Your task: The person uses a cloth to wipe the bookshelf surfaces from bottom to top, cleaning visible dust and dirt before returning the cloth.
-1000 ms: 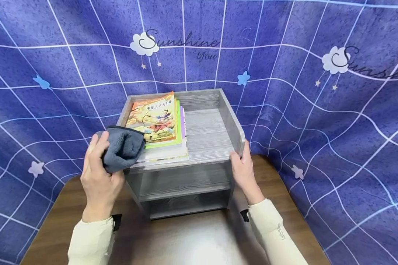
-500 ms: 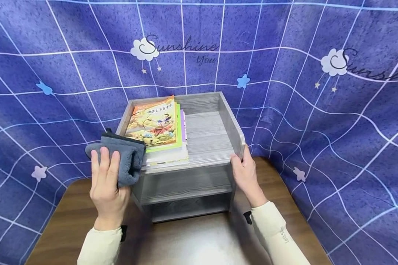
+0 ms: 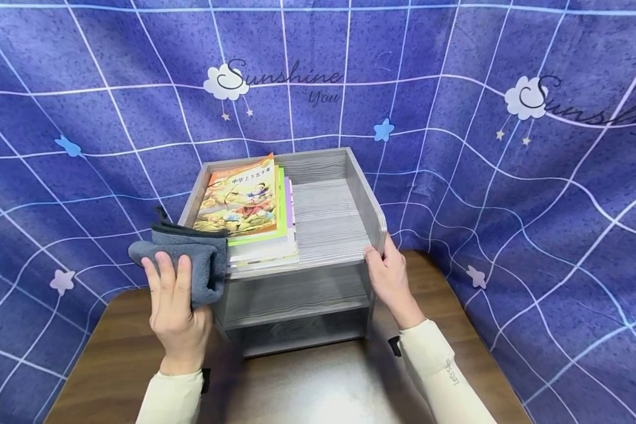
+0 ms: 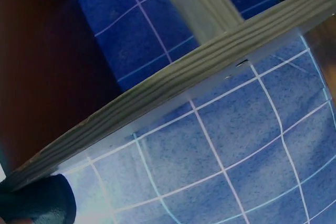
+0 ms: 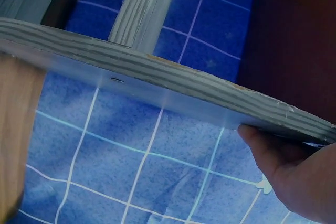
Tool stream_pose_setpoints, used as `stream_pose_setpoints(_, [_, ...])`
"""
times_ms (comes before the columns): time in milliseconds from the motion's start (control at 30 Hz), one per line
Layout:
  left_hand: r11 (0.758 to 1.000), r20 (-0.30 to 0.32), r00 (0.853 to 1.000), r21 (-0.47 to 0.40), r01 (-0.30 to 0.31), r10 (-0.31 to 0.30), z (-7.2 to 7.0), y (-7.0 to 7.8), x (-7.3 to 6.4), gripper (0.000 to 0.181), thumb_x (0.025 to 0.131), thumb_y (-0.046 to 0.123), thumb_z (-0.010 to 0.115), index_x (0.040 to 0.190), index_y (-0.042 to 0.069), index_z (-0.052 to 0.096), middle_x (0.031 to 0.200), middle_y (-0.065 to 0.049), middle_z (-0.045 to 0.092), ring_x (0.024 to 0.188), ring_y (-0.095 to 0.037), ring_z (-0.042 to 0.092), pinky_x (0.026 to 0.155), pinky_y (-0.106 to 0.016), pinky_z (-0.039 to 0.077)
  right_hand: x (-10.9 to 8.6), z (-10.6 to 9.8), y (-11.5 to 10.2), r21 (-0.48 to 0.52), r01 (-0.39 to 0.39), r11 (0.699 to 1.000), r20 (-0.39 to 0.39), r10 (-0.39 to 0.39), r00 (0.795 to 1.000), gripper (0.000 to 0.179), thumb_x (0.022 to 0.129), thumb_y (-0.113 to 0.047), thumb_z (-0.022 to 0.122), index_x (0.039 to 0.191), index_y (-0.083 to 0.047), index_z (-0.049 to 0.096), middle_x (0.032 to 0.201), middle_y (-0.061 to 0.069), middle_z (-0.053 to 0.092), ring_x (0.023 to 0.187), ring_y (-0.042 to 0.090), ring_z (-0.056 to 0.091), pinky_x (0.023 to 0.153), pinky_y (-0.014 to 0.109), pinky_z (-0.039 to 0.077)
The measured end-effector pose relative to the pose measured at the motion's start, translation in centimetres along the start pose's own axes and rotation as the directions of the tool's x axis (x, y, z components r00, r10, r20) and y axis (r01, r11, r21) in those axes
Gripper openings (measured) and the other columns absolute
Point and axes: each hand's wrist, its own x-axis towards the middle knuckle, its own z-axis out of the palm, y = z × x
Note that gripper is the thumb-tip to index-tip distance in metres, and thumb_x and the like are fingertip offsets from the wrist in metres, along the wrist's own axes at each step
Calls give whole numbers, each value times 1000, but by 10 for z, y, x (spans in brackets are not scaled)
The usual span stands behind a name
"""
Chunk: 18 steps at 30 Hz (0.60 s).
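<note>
A small grey wood-grain shelf (image 3: 297,294) stands on the table, its top tray bearing a stack of books (image 3: 244,206) at the left. My left hand (image 3: 177,318) holds a folded grey-blue cloth (image 3: 191,259) at the front of the shelf's left side panel, fingers spread over it; the thumb is hidden. In the left wrist view, a corner of the cloth (image 4: 42,200) shows against the panel's edge (image 4: 184,66). My right hand (image 3: 389,274) grips the front edge of the right side panel (image 3: 365,194). The right wrist view shows that hand (image 5: 294,177) against the panel's outer face.
The brown wooden table (image 3: 297,388) extends in front of the shelf and to both sides. A blue curtain (image 3: 456,147) with white grid lines, clouds and stars hangs close behind and around it. The shelf's lower compartments (image 3: 307,333) face me.
My left hand has gone from the upper left edge downward and slightly right, carrying the cloth along the left panel. Its fingers now lie over the cloth. The right hand keeps its grip.
</note>
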Motion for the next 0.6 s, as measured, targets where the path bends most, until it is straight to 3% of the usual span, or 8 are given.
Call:
stream_pose_setpoints(100, [1000, -20, 1000, 19, 6, -6, 0, 2, -6, 61, 72, -23, 51, 121, 6, 72, 132, -17, 64, 124, -57, 50, 106, -56, 38, 0, 0, 1, -1, 5, 1000, 4, -5, 1000, 33, 92, -17, 56, 122, -6, 63, 108, 18, 71, 94, 33, 64, 85, 50, 49])
stream_pose_setpoints(367, [998, -64, 998, 57, 10, -7, -2, 1, -20, 62, 72, -25, 48, 118, 6, 74, 129, -17, 65, 122, -56, 52, 104, -58, 40, 0, 2, 2, 13, 18, 1000, -2, -18, 1000, 33, 92, -16, 55, 122, -5, 63, 108, 17, 71, 94, 32, 63, 86, 50, 49])
stream_pose_setpoints(500, [998, -55, 998, 63, 12, -8, -5, 4, -28, 68, 67, -27, 44, 118, 6, 74, 128, -18, 65, 121, -57, 53, 104, -56, 40, 0, 2, 2, 18, 28, 999, -9, -28, 1000, 34, 92, -15, 56, 123, -5, 63, 110, 18, 71, 95, 32, 64, 87, 50, 49])
stream_pose_setpoints(600, [998, -38, 999, 68, 8, -6, -10, 5, -42, 66, 66, -27, 46, 117, 3, 73, 127, -21, 65, 120, -56, 54, 104, -54, 41, 0, 2, 1, 22, 19, 1000, -10, -19, 1000, 33, 92, -15, 56, 122, -5, 64, 109, 18, 71, 94, 32, 63, 87, 50, 49])
